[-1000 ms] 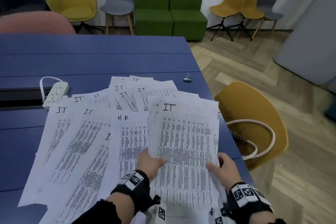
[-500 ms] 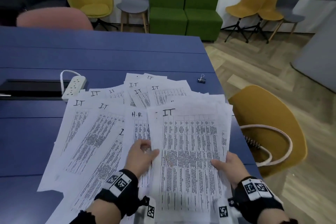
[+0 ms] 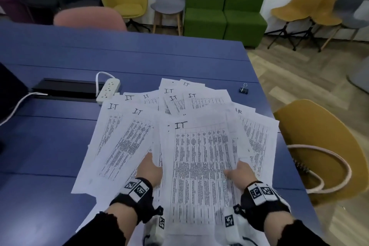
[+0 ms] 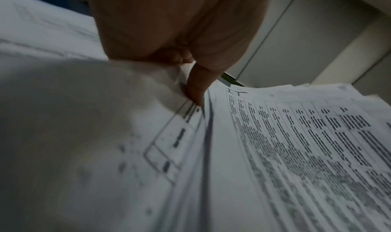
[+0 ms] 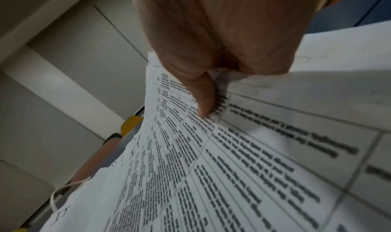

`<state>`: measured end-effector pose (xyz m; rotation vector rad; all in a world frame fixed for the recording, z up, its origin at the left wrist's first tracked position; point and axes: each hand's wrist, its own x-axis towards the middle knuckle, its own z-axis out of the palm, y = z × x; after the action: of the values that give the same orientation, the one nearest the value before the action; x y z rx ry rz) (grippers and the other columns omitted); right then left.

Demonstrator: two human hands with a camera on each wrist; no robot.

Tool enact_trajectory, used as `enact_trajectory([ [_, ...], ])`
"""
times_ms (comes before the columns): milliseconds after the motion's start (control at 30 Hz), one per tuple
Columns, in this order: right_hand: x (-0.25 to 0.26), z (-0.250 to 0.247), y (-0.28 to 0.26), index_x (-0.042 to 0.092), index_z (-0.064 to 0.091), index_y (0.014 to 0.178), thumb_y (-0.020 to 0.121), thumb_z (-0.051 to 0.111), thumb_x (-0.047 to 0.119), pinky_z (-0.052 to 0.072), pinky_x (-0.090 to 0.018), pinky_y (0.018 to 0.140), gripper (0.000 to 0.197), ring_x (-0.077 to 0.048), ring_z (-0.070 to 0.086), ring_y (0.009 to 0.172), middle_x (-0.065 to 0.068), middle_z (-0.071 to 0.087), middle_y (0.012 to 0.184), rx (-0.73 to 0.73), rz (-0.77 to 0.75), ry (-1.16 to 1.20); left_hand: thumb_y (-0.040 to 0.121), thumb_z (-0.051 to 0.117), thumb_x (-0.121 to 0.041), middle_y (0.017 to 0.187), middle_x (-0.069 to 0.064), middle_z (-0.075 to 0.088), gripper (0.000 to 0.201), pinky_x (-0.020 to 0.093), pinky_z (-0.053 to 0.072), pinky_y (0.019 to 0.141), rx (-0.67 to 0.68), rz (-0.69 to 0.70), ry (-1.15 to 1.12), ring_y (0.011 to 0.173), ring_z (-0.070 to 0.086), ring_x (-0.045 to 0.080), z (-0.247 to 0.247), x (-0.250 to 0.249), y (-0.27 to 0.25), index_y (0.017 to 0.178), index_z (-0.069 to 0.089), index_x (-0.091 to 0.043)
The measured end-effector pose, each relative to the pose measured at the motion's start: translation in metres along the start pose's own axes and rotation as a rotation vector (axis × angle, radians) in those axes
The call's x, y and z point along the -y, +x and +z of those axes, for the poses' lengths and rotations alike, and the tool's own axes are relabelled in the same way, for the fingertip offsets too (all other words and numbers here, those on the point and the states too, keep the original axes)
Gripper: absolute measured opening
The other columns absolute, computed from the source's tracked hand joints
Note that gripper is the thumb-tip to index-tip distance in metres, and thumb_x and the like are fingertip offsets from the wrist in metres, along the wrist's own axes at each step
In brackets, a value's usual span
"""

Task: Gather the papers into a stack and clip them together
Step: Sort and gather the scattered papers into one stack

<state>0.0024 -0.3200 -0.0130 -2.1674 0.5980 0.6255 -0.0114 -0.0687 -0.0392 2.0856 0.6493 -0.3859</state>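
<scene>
Many printed sheets (image 3: 127, 142) marked "IT" lie fanned out on the blue table (image 3: 139, 58). A thicker stack of papers (image 3: 199, 166) with "IT" on top sits over them, near me. My left hand (image 3: 150, 167) grips the stack's left edge, and in the left wrist view its thumb (image 4: 196, 92) lies against that edge. My right hand (image 3: 237, 171) grips the right edge with its thumb (image 5: 204, 102) pressed on the top sheet. The other fingers are hidden under the paper. A small black binder clip (image 3: 243, 89) lies on the table beyond the papers, far right.
A white power strip (image 3: 108, 91) with its cord lies left of the papers beside a black cable slot (image 3: 65, 90). The table's right edge runs close to the papers, with a yellow chair (image 3: 323, 146) and a looped cable beside it. More chairs stand behind.
The stack in both hands has slid left over the spread sheets, covering the "HR" sheet that lay to its left. Both hands keep their hold.
</scene>
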Motion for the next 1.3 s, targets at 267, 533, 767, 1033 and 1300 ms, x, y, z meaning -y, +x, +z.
enact_trajectory([
  [267,-0.014,0.012,-0.004,-0.002,0.017,0.147,0.084,0.068,0.02,0.028,-0.046,0.114,0.084,-0.034,0.032,0.139,-0.018,0.026,0.154,0.078,0.1,0.171,0.089,0.05,0.0,0.132,0.01,0.056,0.052,0.029,0.047,0.089,0.051,0.001,0.333,0.114,0.058,0.029,-0.058,0.033,0.021,0.139,0.043,-0.01],
  [533,-0.004,0.056,-0.022,0.003,0.009,0.149,0.087,0.065,0.012,0.023,-0.049,0.115,0.085,-0.032,0.022,0.143,-0.014,0.016,0.157,0.128,0.144,0.335,0.083,0.067,-0.027,0.127,0.014,0.046,0.058,0.036,0.049,0.089,-0.035,-0.021,0.373,0.107,0.055,0.032,-0.067,0.032,0.024,0.132,0.041,-0.012],
  [767,0.011,0.086,-0.034,0.004,0.01,0.149,0.093,0.054,0.014,0.022,-0.041,0.116,0.072,-0.028,0.02,0.144,-0.011,0.015,0.158,0.142,0.04,0.217,0.099,0.044,-0.019,0.126,0.011,0.061,0.035,0.032,0.043,0.094,0.103,-0.025,0.045,0.107,0.057,0.027,-0.069,0.03,0.02,0.132,0.05,-0.008],
  [1033,0.019,0.088,-0.042,0.002,0.012,0.149,0.095,0.051,0.015,0.026,-0.033,0.113,0.068,-0.026,0.023,0.143,-0.012,0.016,0.158,0.143,-0.011,0.14,0.08,0.076,-0.035,0.101,0.003,0.068,0.035,0.038,0.05,0.088,0.212,-0.028,-0.352,0.094,0.064,0.02,-0.068,0.037,0.004,0.105,0.059,-0.016],
  [1300,0.011,0.086,-0.049,0.009,0.043,0.134,0.083,0.068,0.009,0.049,-0.041,0.096,0.057,-0.031,0.057,0.116,-0.013,0.058,0.125,0.172,-0.026,0.321,0.083,0.073,-0.012,0.089,0.008,0.067,0.03,0.029,0.053,0.066,0.125,0.162,-0.124,0.079,0.066,0.022,-0.077,0.043,-0.003,0.108,0.057,-0.011],
])
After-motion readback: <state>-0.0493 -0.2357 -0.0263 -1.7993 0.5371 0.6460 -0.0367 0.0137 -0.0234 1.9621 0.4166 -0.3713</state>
